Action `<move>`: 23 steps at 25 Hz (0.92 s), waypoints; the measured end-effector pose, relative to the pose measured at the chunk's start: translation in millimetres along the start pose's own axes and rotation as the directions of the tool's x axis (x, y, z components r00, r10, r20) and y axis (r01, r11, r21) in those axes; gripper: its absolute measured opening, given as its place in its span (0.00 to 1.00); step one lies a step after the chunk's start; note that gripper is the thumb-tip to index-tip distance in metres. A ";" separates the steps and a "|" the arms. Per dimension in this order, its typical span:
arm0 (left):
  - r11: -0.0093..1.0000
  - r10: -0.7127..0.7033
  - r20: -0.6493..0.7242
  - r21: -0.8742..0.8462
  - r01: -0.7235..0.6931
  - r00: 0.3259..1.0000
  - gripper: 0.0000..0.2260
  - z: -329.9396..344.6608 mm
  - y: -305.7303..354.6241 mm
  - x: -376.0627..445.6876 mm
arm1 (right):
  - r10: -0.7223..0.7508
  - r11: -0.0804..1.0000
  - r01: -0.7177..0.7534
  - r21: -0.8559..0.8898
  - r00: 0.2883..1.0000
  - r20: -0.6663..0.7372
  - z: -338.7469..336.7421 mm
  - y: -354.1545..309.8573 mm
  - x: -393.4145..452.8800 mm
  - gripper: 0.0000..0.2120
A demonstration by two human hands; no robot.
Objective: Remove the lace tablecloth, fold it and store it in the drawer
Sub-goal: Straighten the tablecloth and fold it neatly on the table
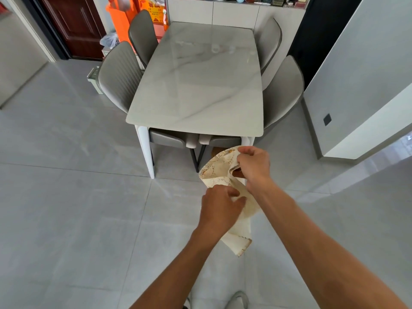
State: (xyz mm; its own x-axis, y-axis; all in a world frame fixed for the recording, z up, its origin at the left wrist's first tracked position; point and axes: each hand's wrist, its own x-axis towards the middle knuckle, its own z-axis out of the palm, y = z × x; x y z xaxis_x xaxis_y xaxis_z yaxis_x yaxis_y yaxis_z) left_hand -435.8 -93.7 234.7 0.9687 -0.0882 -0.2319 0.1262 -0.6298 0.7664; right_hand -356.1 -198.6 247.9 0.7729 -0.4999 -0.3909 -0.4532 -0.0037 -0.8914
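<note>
The cream lace tablecloth (219, 169) is bunched into a narrow folded bundle and hangs in the air in front of me, just short of the table's near edge. My right hand (254, 166) grips its upper end. My left hand (219, 206) clasps it lower down, and a loose tail of the cloth hangs below that hand. The white marble dining table (196, 85) stands bare ahead of me. No drawer shows in this view.
Grey chairs stand along the table's left (120, 74) and right (283, 90) sides, and two more are tucked under its near end. A pale sideboard (234, 14) stands behind the table. A white wall corner (356, 85) juts in at the right. Grey floor tiles surround me.
</note>
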 end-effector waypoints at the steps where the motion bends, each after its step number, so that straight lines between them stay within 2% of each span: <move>1: 0.998 0.008 -0.038 -0.057 -0.010 0.999 0.08 -5.2 -2.9 2.3 | -0.018 1.000 0.019 -0.023 0.998 0.053 -4.1 -2.4 -3.8 0.17; 3: 0.993 -0.007 -0.135 -0.114 -0.009 0.991 0.16 -21.0 -12.4 9.0 | -0.135 0.978 0.163 -0.133 0.971 0.199 -16.1 -6.4 -10.5 0.17; 4: 0.992 0.008 -0.166 -0.120 -0.028 0.986 0.19 -31.5 -17.5 14.1 | -0.220 0.941 0.284 -0.183 0.926 0.306 -22.2 -8.6 -13.5 0.17; 5: 0.992 0.037 -0.162 -0.111 -0.055 0.986 0.24 -41.7 -20.4 22.0 | -0.288 0.894 0.401 -0.198 0.855 0.432 -28.5 -11.6 -16.2 0.18; 7: 0.993 0.119 -0.011 -0.020 -0.119 0.993 0.33 -58.2 -17.5 42.0 | -0.322 0.808 0.563 -0.175 0.671 0.668 -36.8 -18.6 -24.4 0.19; 8: 0.981 0.174 0.109 0.071 -0.182 0.979 0.33 -63.4 -10.9 50.9 | -0.317 0.767 0.620 -0.167 0.592 0.741 -37.9 -22.4 -28.0 0.19; 9: 0.950 0.226 0.209 0.167 -0.263 0.951 0.26 -64.7 -3.3 58.2 | -0.319 0.727 0.666 -0.166 0.542 0.778 -37.6 -25.9 -30.2 0.18; 10: 0.924 0.247 0.241 0.235 -0.303 0.939 0.17 -62.9 2.7 64.1 | -0.339 0.691 0.703 -0.170 0.522 0.782 -37.3 -28.6 -30.6 0.18; 12: 0.951 0.160 0.149 0.243 -0.193 0.976 0.05 -62.4 6.7 70.8 | -0.406 0.655 0.732 -0.188 0.551 0.730 -40.8 -30.1 -29.6 0.15; 14: 0.980 0.030 -0.003 0.199 -0.029 1.000 0.04 -67.4 -4.9 76.2 | -0.460 0.643 0.722 -0.256 0.631 0.625 -55.0 -19.3 -24.8 0.12; 17: 0.983 -0.079 -0.111 0.159 0.096 0.991 0.02 -81.7 -23.7 80.1 | -0.481 0.612 0.682 -0.401 0.723 0.495 -75.6 23.9 -21.2 0.17; 19: 0.980 -0.095 -0.139 0.160 0.118 0.986 0.03 -87.4 -26.9 79.3 | -0.472 0.588 0.667 -0.458 0.743 0.475 -74.3 53.5 -17.8 0.16; 23: 0.978 -0.063 -0.183 0.186 0.097 0.981 0.03 -96.5 -27.8 76.3 | -0.518 0.646 0.661 -0.382 0.747 0.417 -56.6 80.2 -4.8 0.12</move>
State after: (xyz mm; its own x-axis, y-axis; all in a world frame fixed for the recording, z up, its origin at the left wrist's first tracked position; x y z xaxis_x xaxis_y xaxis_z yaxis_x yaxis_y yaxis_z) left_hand -344.7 -8.5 253.5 0.9816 0.0941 -0.1661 0.1778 -0.7678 0.6155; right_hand -421.3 -245.5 191.3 0.9972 -0.0102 0.0738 0.0485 -0.6639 -0.7463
